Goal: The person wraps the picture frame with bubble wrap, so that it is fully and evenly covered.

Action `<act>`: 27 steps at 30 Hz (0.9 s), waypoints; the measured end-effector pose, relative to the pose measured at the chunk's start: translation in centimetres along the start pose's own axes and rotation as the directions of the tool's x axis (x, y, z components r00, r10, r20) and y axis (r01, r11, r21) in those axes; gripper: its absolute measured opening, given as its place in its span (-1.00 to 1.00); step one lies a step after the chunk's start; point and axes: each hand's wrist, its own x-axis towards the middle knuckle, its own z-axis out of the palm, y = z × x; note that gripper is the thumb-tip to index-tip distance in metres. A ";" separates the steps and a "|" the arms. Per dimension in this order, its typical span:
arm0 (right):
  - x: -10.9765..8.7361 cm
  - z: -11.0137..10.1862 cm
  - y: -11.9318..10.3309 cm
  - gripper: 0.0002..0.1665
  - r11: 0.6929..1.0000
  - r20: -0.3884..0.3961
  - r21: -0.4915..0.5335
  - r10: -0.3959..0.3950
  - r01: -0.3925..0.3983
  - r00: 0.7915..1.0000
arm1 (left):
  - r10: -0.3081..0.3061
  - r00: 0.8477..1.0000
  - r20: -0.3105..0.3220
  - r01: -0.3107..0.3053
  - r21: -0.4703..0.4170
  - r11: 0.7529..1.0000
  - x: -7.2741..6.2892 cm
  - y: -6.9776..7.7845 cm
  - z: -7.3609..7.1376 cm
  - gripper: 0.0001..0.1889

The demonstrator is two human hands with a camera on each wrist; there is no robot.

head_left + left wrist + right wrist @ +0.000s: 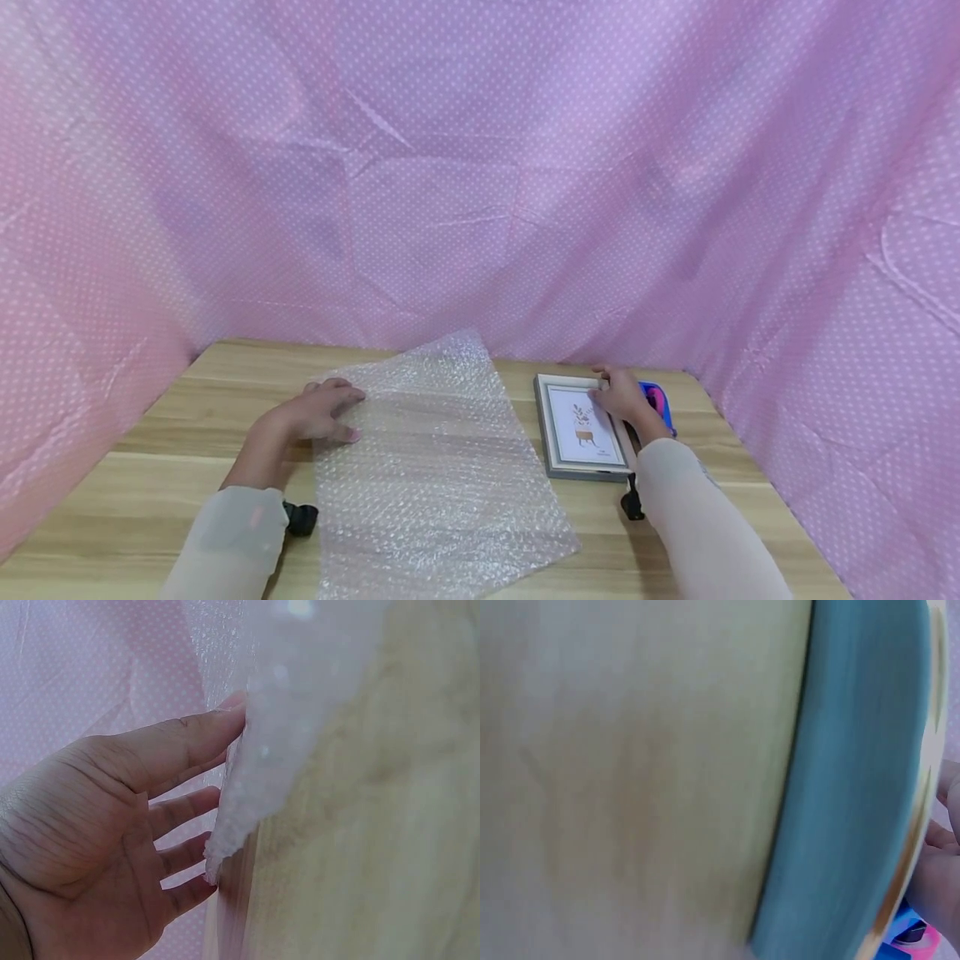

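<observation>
Your loose, open left hand (318,412) touched clear plastic bubble wrap (442,467); your right hand (624,396), hold unclear, touched the cream-grey rectangular picture frame (585,425) under it; maybe just reaching; lifting would need firm fingers.

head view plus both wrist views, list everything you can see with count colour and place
bubble wrap: 1 sheet, clear, mid-table
picture frame: 1, cream and grey, right of the bubble wrap
picture: 1, white with brown plant, inside the frame
blue item: 1, blue, right of the frame, type unclear
pink item: 1, pink, at the blue item, type unclear
table: 1, light wood, underneath
cloth: count unclear, pink with white dots, behind and beside the table
wrist cameras: 2, black, one per wrist
sleeves: 2, cream, both arms
hands: 2, bare, left at the bubble wrap's left edge, right at the frame
</observation>
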 end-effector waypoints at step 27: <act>1.5 0.7 -0.2 -0.46 0.994 0.011 -0.001 0.112 -0.112 0.994 | -0.007 1.000 0.018 0.007 0.010 1.000 0.2 -0.2 -0.3 -0.23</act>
